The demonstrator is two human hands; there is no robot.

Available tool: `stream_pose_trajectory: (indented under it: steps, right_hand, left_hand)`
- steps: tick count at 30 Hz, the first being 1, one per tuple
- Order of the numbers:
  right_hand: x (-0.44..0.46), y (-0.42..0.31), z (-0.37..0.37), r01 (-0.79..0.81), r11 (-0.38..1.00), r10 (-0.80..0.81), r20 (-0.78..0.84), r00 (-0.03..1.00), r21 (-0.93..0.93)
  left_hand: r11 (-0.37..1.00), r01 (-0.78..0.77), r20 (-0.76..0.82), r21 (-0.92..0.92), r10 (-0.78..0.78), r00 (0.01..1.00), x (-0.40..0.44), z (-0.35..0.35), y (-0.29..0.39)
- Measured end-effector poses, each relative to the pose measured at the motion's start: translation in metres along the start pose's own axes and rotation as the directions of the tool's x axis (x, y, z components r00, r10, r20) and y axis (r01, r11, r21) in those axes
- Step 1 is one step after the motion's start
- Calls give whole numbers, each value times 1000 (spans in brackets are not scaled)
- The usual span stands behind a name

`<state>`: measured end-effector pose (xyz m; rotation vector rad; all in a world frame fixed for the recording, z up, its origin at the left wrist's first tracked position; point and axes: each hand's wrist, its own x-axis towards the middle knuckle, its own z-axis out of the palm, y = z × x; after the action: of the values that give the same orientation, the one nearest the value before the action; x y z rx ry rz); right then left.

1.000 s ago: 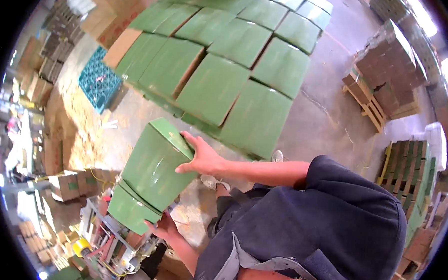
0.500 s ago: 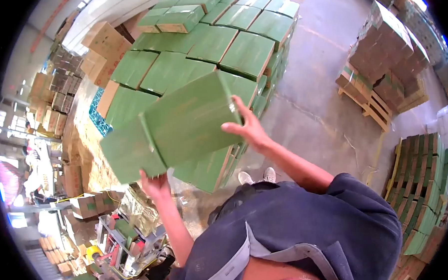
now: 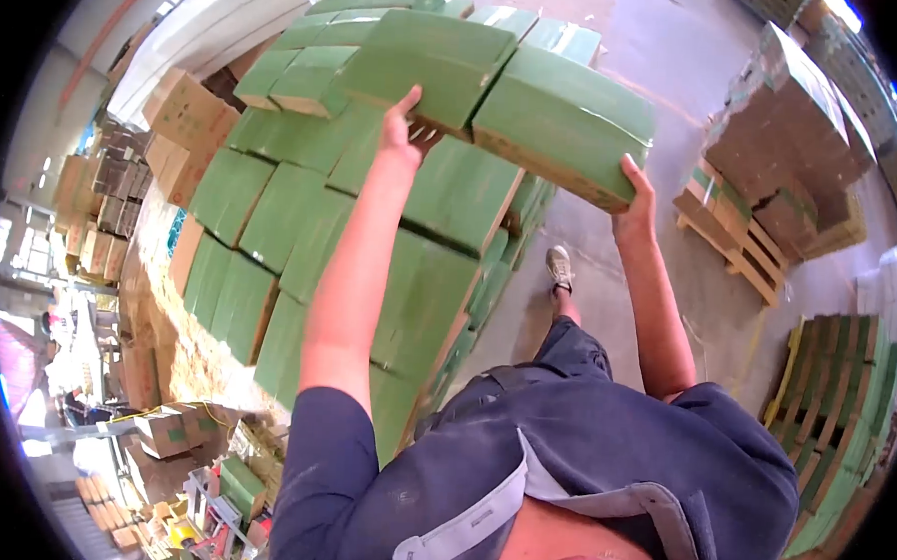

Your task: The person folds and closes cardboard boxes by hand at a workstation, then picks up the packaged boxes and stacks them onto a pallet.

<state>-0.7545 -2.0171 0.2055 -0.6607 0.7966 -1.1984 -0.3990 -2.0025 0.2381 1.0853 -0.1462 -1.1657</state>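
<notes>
Two green cardboard boxes lie end to end in my grasp, a left box point(image 3: 430, 64) and a right box point(image 3: 568, 120), raised above a large stack of similar boxes point(image 3: 387, 312). My left hand point(image 3: 407, 133) supports the left box at its near lower edge, the thumb up along its side and the fingers partly under it. At the far right end of the right box, my right hand point(image 3: 634, 200) grips the corner with the thumb on top; its other fingers are mostly hidden.
Brown cartons point(image 3: 190, 119) stand left of the stack. At right, a wooden pallet point(image 3: 745, 248) carries wrapped cartons point(image 3: 781, 124), and another green stack point(image 3: 833, 417) stands closer. A cluttered bench area point(image 3: 224, 500) lies at lower left.
The two boxes have moved away from my body and to the right, turning so their right end points nearer me. My arms have stretched out, and one foot has stepped forward.
</notes>
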Motion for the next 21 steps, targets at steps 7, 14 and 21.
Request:
stream_pose_trajectory:
  steps: [7,14,21]
  right_hand:
    - [237,-32,1,11,1000,-11,-84,996,-1]
    - [359,-25,28,-121,992,123,-152,981,23]
    - [383,10,14,-59,925,39,-61,997,-374]
  left_hand:
    - [991,95,-54,94,-90,995,244,137,-4]
    - [975,159,54,157,-169,984,402,137,4]
    - [960,140,-121,244,-113,986,395,143,11]
